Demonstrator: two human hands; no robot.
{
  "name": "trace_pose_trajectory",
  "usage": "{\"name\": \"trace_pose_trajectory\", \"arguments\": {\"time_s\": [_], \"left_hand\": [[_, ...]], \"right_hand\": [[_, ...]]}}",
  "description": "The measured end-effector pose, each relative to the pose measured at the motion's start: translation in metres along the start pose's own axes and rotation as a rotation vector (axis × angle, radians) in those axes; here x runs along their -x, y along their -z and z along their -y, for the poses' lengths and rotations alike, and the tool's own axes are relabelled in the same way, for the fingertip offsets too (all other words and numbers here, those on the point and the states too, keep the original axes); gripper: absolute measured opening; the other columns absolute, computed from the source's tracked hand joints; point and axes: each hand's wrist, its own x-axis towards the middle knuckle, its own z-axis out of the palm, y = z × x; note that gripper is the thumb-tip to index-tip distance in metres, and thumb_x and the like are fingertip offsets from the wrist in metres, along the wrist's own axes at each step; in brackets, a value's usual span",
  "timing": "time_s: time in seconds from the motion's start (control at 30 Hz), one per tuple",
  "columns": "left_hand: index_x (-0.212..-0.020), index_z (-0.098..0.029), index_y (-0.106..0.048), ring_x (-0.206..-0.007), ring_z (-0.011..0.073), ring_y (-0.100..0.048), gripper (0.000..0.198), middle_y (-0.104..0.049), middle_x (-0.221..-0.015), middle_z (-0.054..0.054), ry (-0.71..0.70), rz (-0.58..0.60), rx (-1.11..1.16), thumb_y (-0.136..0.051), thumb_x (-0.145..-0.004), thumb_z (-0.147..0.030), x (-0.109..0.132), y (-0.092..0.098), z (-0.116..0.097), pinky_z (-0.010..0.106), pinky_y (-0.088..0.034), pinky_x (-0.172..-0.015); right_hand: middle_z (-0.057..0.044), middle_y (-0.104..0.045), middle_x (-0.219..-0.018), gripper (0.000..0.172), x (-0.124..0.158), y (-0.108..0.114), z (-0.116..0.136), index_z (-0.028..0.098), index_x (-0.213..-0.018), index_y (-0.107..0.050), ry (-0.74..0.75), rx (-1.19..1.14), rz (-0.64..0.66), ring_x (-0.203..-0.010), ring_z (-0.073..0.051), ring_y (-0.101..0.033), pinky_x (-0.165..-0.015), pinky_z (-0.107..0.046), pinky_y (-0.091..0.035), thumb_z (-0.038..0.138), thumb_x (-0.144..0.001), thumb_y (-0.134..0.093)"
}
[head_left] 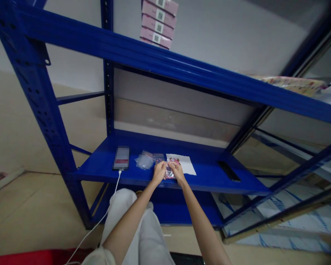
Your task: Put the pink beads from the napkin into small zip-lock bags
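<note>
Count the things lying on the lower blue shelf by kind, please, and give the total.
Phone: 1
Clear plastic bags: 3
White paper sheet: 1
Black flat object: 1
Total: 6 (the bags overlap, so there may be more)

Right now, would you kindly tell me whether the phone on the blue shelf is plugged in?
Yes, it is plugged in: a white cable runs from the lower end of the phone over the edge of the shelf and downward.
</note>
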Motion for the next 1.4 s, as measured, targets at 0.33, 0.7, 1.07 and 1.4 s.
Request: {"name": "trace_pose_trajectory", "arguments": {"time_s": [0.33, 0.7, 1.07, 1.4], "left_hand": [[-0.095, -0.018, -0.059, -0.045, 0.0103, -0.053, 0.029, -0.063, -0.066, 0.002, -0.120, -0.099, -0.168, -0.043, -0.082, -0.039, 0.033, 0.068, -0.029, 0.020, -0.040, -0.048], [-0.106, -0.011, -0.061, -0.114, 0.0242, -0.049, 0.034, -0.058, -0.117, 0.014, -0.058, -0.023, -1.159, -0.052, -0.080, -0.029, -0.009, 0.097, -0.030, 0.033, -0.036, -0.095], [-0.099, -0.017, -0.062, -0.096, 0.0196, -0.057, 0.028, -0.059, -0.102, 0.008, -0.082, -0.052, -1.115, -0.055, -0.074, -0.009, -0.021, 0.096, -0.025, 0.030, -0.042, -0.086], [-0.119, -0.021, -0.047, -0.076, 0.0122, -0.058, 0.041, -0.050, -0.113, 0.009, -0.229, -0.375, -0.340, -0.052, -0.079, -0.022, 0.030, 0.096, -0.056, 0.028, -0.047, -0.074]], "right_hand": [[0.002, -0.053, -0.050, 0.053, -0.007, -0.005, 0.009, 0.013, -0.084, -0.064, 0.043, 0.157, -0.034, -0.043, -0.013, -0.044, -0.044, -0.024, -0.033, 0.062, -0.070, -0.047], [-0.001, -0.060, -0.052, 0.033, -0.056, -0.046, 0.018, 0.017, -0.089, -0.066, 0.044, 0.477, -0.071, -0.053, -0.019, -0.058, -0.051, -0.025, -0.039, 0.043, -0.073, -0.055], [-0.007, -0.065, -0.092, 0.032, -0.019, -0.009, 0.045, 0.017, -0.103, -0.061, 0.261, 0.462, -0.201, -0.082, -0.019, -0.059, -0.076, -0.031, -0.044, 0.036, -0.080, -0.049], [-0.006, -0.068, -0.079, 0.030, 0.047, 0.016, 0.064, 0.018, -0.092, -0.067, 0.105, 0.148, 0.072, -0.071, -0.018, -0.062, -0.054, -0.025, -0.043, 0.041, -0.077, -0.055]]}}
